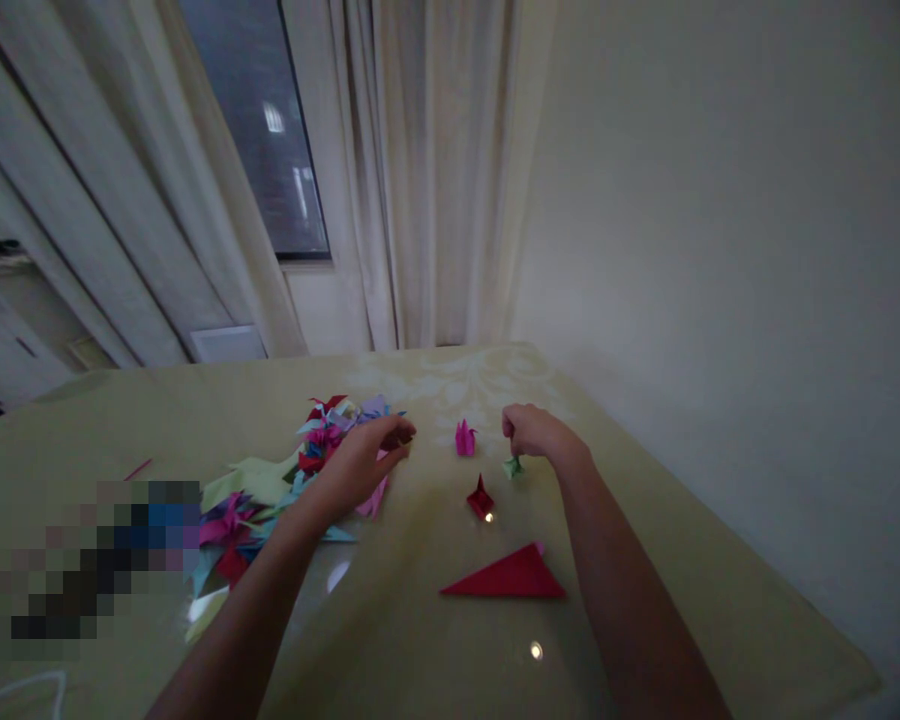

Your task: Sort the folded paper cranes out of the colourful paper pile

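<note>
Off to the left, a heap of folded paper [229, 520] sprawls beyond and left of the red paper triangle [506, 580]. Next comes the left hand [375, 447], beyond the triangle's leftward tip, thumb and fingers loosely parted, nothing visible in them. The magenta piece [465, 439] stands farther beyond the triangle, the dark red piece [481, 500] nearer it. And here's the green piece [513, 468], beyond the triangle's right half, right under the nearer right hand [534, 431], fingers bunched narrow, seemingly pinching its top; its long axis I can't tell.
</note>
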A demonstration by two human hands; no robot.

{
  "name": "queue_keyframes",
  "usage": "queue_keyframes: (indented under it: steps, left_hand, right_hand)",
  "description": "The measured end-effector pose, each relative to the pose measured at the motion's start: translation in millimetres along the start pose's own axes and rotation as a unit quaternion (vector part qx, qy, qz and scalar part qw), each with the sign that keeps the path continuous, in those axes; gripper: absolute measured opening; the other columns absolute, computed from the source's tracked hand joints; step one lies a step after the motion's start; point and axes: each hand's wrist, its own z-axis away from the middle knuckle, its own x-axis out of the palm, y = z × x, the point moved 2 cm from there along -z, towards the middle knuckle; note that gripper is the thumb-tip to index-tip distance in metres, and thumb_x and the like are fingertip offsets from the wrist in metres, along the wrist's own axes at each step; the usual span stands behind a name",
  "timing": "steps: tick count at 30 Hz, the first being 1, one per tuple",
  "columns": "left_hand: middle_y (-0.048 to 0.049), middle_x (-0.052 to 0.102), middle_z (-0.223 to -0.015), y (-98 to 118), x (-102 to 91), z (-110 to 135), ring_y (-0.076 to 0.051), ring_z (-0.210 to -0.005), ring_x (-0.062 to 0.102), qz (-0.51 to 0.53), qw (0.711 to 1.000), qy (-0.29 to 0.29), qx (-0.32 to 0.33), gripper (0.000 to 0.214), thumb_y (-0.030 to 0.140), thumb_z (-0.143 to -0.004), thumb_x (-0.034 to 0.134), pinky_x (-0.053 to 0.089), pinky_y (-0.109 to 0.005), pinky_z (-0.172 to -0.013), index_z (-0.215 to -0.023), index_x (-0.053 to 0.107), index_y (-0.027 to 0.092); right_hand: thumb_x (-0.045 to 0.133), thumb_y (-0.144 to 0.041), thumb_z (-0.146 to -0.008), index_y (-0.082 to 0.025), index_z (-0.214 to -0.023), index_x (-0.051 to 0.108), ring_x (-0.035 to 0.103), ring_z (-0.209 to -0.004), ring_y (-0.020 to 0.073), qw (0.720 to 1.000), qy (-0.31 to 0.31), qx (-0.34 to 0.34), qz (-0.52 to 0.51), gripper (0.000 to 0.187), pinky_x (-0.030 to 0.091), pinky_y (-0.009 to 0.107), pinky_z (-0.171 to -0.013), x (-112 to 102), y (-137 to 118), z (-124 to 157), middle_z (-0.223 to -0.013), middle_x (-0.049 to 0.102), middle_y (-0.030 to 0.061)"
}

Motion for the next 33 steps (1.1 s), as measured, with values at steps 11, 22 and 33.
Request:
queue_keyframes:
  steps: [11, 22, 33]
  left_hand:
    - [-0.0086, 0.080, -0.107, 9.4, -1.0, 1.2, -0.022, -0.099, 0.076, 0.028, 1.000, -0.001, 0.001, 0.022, 0.026, -0.093, 0.058, 0.059, -0.035, -0.092, -0.109, 0.071, 0.019]
    - [-0.0063, 0.082, -0.104, 16.2, -5.7, 0.9, -0.022, -0.099, 0.077, -0.023, 1.000, 0.003, -0.001, 0.017, 0.023, -0.093, 0.060, 0.058, -0.033, -0.089, -0.102, 0.074, 0.020]
    - [-0.0002, 0.079, -0.082, 41.4, 0.1, 1.7, -0.016, -0.074, 0.073, -0.007, 1.000, 0.024, 0.012, 0.009, 0.022, -0.090, 0.070, 0.054, -0.026, -0.073, -0.097, 0.075, 0.021]
  right_hand:
    - [0.088, -0.008, -0.063, -0.018, -0.111, 0.074, 0.074, -0.093, 0.0222, 0.995, -0.090, -0.037, -0.011, 0.051, 0.044, 0.024, -0.062, 12.8, -7.5, -7.7, -0.108, 0.078, 0.0078]
    - [0.091, -0.014, -0.066, -0.015, -0.109, 0.072, 0.073, -0.080, 0.0200, 0.990, -0.104, -0.077, -0.062, 0.048, 0.045, 0.024, -0.060, 6.6, -15.9, -1.2, -0.094, 0.079, 0.0058]
    - [0.082, -0.038, -0.088, -0.017, -0.097, 0.072, 0.063, -0.073, 0.0146, 0.920, 0.007, -0.323, -0.224, 0.025, 0.040, 0.025, -0.064, -25.7, -81.9, 49.2, -0.082, 0.072, 0.0005]
